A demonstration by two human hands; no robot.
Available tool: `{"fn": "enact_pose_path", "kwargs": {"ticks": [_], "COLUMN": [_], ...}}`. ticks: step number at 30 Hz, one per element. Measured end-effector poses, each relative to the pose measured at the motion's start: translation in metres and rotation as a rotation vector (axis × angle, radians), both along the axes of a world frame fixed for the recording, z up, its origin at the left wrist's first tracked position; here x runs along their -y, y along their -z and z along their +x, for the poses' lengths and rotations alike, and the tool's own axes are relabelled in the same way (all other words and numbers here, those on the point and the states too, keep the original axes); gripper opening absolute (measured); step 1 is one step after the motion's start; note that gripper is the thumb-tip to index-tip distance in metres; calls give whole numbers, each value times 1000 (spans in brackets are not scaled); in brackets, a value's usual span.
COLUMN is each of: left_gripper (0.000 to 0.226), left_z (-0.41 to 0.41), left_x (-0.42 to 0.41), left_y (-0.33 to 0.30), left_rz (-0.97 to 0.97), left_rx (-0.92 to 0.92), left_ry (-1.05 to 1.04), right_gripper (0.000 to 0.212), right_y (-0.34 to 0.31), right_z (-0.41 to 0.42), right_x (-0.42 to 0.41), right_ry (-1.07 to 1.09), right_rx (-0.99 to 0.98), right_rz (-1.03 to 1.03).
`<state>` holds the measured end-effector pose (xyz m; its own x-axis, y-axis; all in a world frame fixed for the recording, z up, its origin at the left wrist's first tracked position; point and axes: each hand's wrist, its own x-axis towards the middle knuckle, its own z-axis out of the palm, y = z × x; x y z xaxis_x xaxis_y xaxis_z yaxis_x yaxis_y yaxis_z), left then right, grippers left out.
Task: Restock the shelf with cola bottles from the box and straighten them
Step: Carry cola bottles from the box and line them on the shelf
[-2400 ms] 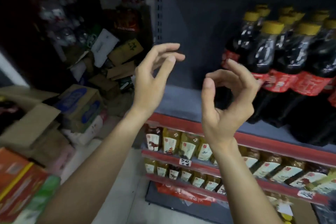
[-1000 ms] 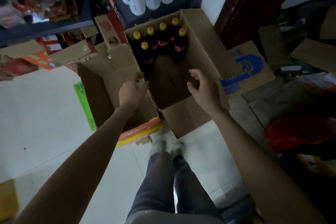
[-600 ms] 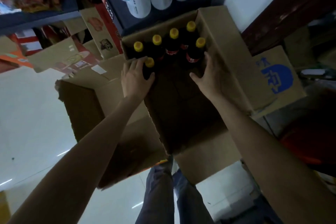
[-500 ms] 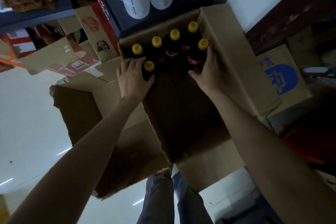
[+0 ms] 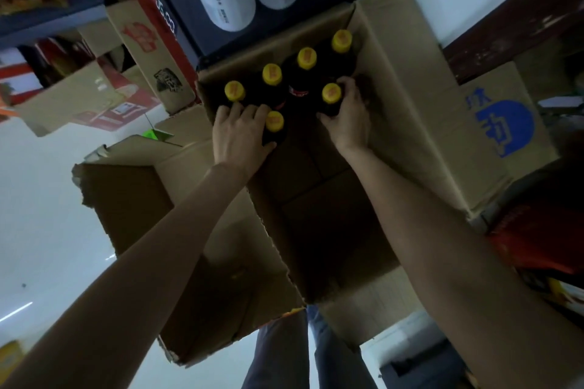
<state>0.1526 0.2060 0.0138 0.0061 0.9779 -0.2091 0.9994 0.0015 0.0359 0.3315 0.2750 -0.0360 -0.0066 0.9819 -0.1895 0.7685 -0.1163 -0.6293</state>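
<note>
An open cardboard box [image 5: 407,98] stands on the floor below me, with several dark cola bottles with yellow caps clustered at its far end. My left hand [image 5: 240,133] is wrapped round the neck of the nearest left bottle [image 5: 274,121]. My right hand [image 5: 349,115] grips the neck of the nearest right bottle [image 5: 331,94]. Further back stand more bottles, one of them [image 5: 306,60] with a red label showing. The near half of the box is bare cardboard.
A second open box [image 5: 151,199] sits left of the first, its flaps spread. White-labelled clear bottles [image 5: 227,0] fill a low shelf behind the box. A carton with blue print [image 5: 502,126] lies at the right. My legs [image 5: 303,354] are below, on the pale floor.
I turned from the shelf to the box on the floor. Both hands reached down into it, and their fingers have closed round the two nearest bottle necks.
</note>
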Motion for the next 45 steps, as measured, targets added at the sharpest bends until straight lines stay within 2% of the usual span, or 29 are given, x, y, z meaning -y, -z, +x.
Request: {"fn": "enact_pose_path", "kwargs": {"ticks": [3,8,14,19,23,27,30,33,38,42,45], "left_gripper": [57,58,51,45,38,32,22,29,31,29,20], "left_z": [13,26,20,52,107,165,210,253,316,350,371], "left_x": [-6,-10,12,50,73,102,134,177,275,371,444], "left_y": [1,12,-19,-102,-151,-180,-197,-206,-218,-225,-234], "left_rz": [-32,-177,-52,212,101,-104,-177,-297,-347,-375,-394], "left_rx": [35,387,594,937,1156,1222,1253,1298,1309,1319,1327], "left_ry": [25,-75,-55,190,360,459,535,579,737,828,886], "right_gripper": [60,60,62,61,52,69,77,83,83,80,75], "right_y": [0,-12,-74,-150,-194,-232,-250,-260,-267,-275,-282], "right_z": [9,27,52,84,122,157,178,197,220,230,238], "right_x": [12,43,92,146,196,262,323,395,529,637,715], "right_ry": [34,25,57,272,463,558,668,826,1082,1188,1237], "right_rx": [-59,-117,-182,-401,-434,-345,-283,-294,-252,-187,-116], "right_rz": [36,150,296,308,335,445,457,441,473,485,469]}}
